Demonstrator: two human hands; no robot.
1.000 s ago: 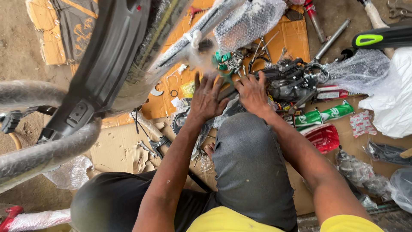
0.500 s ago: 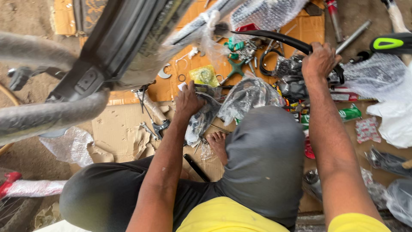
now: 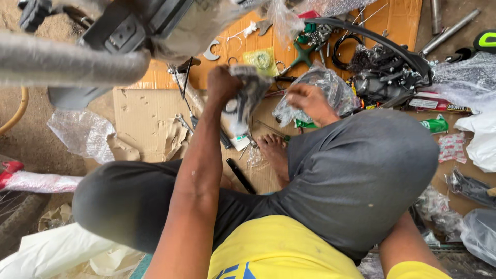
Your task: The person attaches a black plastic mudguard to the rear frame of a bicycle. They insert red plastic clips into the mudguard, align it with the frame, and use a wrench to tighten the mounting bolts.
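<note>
My left hand [image 3: 221, 85] is raised over the cardboard and grips a small clear plastic bag [image 3: 243, 101] with black parts inside. Just to its right, my right hand [image 3: 310, 103] hovers with bent fingers over a crumpled clear bag [image 3: 330, 85] of parts. I cannot see anything held in it. Between the two hands and my bent grey-clad knee [image 3: 361, 170] lies my bare foot [image 3: 274, 150].
A blurred grey bicycle tube and black part [image 3: 67, 62] hang close at upper left. The orange and brown cardboard [image 3: 150, 119] bears wrenches, green pliers [image 3: 299, 51], a long black curved fender [image 3: 372, 31], a black mechanism [image 3: 385, 77] and green packets [image 3: 434, 124]. Plastic wrap [image 3: 77, 134] lies at left.
My right hand has let go of the black curved fender and drawn back near my knee. My left hand has lifted a small bag of parts off the cardboard.
</note>
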